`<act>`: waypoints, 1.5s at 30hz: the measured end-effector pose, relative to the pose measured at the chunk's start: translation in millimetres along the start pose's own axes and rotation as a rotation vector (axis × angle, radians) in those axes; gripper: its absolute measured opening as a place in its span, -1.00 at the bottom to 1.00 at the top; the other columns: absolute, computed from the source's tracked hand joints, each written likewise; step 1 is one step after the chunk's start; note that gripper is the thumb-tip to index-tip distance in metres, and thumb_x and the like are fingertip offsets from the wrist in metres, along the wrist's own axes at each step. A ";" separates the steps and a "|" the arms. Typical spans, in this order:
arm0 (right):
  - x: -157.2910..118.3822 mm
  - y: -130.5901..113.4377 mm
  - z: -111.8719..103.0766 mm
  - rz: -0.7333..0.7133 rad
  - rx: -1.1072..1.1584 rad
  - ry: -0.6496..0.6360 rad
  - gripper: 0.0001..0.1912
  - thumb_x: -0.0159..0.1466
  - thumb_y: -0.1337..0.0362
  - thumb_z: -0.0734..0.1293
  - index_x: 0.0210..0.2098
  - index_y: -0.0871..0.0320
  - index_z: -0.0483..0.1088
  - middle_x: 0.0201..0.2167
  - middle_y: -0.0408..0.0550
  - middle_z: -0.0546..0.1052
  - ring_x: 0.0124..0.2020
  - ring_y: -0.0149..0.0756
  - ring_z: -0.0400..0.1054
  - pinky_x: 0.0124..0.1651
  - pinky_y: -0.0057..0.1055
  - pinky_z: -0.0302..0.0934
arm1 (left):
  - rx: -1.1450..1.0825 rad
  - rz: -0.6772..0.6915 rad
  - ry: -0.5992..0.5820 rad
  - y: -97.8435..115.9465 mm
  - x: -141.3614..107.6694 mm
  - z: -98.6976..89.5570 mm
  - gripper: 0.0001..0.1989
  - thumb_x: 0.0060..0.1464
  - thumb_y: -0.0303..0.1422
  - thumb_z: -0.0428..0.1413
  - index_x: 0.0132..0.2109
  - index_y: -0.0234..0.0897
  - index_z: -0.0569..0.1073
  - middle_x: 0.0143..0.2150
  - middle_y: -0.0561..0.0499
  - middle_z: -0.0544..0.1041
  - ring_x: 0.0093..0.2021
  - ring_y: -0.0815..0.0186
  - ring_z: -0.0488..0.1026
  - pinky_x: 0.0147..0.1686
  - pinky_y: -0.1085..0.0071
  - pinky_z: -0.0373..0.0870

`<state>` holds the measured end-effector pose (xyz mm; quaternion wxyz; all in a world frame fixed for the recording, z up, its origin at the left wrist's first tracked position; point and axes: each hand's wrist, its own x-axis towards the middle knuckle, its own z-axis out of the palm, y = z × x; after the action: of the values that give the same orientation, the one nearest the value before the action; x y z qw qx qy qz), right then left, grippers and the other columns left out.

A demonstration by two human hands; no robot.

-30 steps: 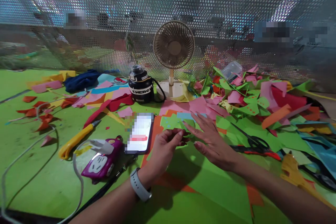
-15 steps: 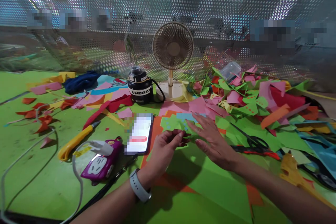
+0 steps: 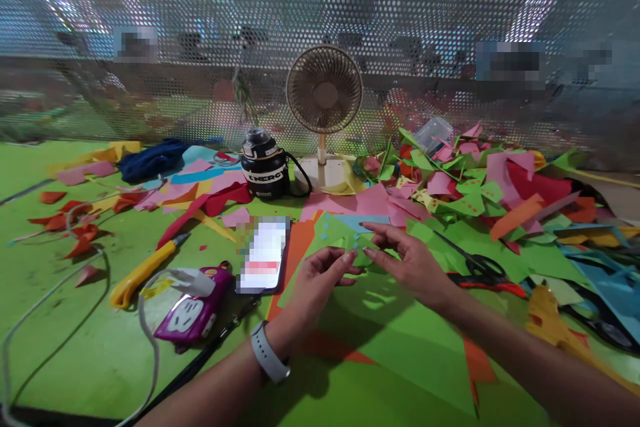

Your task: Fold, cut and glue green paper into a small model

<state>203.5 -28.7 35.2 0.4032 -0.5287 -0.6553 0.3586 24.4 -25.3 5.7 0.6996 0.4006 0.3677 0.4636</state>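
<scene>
A piece of green paper with small blue dots (image 3: 336,232) is tilted up in front of me, near the middle of the table. My left hand (image 3: 327,273), with a pale watch band on the wrist, pinches its lower edge between thumb and fingers. Beside its right edge is my right hand (image 3: 413,263), thumb and forefinger apart with a gap between the tips; I cannot tell whether they touch the paper. Beneath both hands lie larger green sheets (image 3: 400,347) over orange paper (image 3: 295,247), and a blue strip (image 3: 377,219) is just behind.
A phone (image 3: 265,257), a purple power strip (image 3: 193,310) and a yellow-handled tool (image 3: 145,273) lie left. Scissors (image 3: 483,267) and a yellow glue gun (image 3: 545,313) are right. Behind stand a black bottle (image 3: 265,177) and a fan (image 3: 325,93), with paper scraps (image 3: 460,193) heaped right.
The dotted green paper has shifted slightly right and shows more of its surface. My right hand's spread fingers have drawn together toward a thumb-and-forefinger shape. My left hand still pinches.
</scene>
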 end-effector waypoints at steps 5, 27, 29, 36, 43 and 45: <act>-3.0 -4.9 5.0 -0.024 0.010 0.001 -0.47 0.20 0.15 0.34 0.13 0.20 0.39 -0.34 -0.09 0.46 -0.27 -0.29 0.39 -0.10 -0.31 0.33 | -0.015 -0.005 0.075 -3.1 0.4 2.5 -0.56 -0.28 -0.10 0.44 -0.36 -0.32 0.53 -0.43 0.09 0.53 -0.46 0.41 0.48 -0.39 0.47 0.45; -8.6 8.7 -27.5 0.135 0.226 0.106 -0.46 0.06 -0.03 0.49 -0.05 0.12 0.52 -0.25 -0.02 0.57 -0.22 -0.27 0.43 -0.11 -0.28 0.36 | -0.031 0.130 0.194 10.3 8.9 -8.6 -0.57 -0.06 0.01 0.29 -0.28 -0.29 0.48 -0.32 -0.04 0.62 -0.33 0.31 0.57 -0.38 0.48 0.44; -12.3 9.1 -40.2 0.126 0.199 0.160 -0.47 0.05 -0.08 0.48 -0.10 0.10 0.54 -0.22 -0.01 0.59 -0.22 -0.26 0.44 -0.13 -0.28 0.37 | -0.057 0.168 0.257 15.4 10.7 -10.4 -0.56 -0.11 0.00 0.31 -0.33 -0.29 0.45 -0.42 0.01 0.61 -0.43 0.34 0.55 -0.44 0.51 0.41; -21.2 14.4 -85.2 0.158 0.048 0.166 -0.47 -0.01 -0.17 0.49 -0.25 0.13 0.60 -0.27 0.00 0.62 -0.30 -0.27 0.43 -0.20 -0.32 0.35 | 0.007 0.158 0.200 15.8 6.7 -6.8 -0.53 -0.03 0.06 0.23 -0.49 -0.28 0.39 -0.62 0.04 0.51 -0.60 0.38 0.45 -0.57 0.52 0.31; -3.6 20.1 -70.6 0.160 0.122 -0.071 -0.46 0.04 -0.09 0.48 -0.13 0.16 0.58 -0.24 -0.01 0.62 -0.28 -0.29 0.46 -0.18 -0.31 0.35 | 0.151 0.213 0.200 14.8 8.5 -10.3 -0.60 0.00 0.00 0.23 -0.42 -0.29 0.46 -0.66 0.10 0.43 -0.66 0.42 0.35 -0.63 0.53 0.21; 5.2 21.1 -65.9 0.132 0.119 -0.082 -0.52 0.06 -0.06 0.47 -0.17 0.15 0.59 -0.25 -0.02 0.62 -0.27 -0.28 0.47 -0.16 -0.28 0.36 | 0.197 0.186 0.192 13.6 9.9 -11.3 -0.59 -0.01 0.01 0.23 -0.43 -0.30 0.47 -0.67 0.09 0.43 -0.66 0.42 0.35 -0.64 0.53 0.20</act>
<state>271.2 -16.9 44.6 0.3821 -0.5308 -0.6124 0.4440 12.6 -10.1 11.9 0.5727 0.4536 0.4378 0.5241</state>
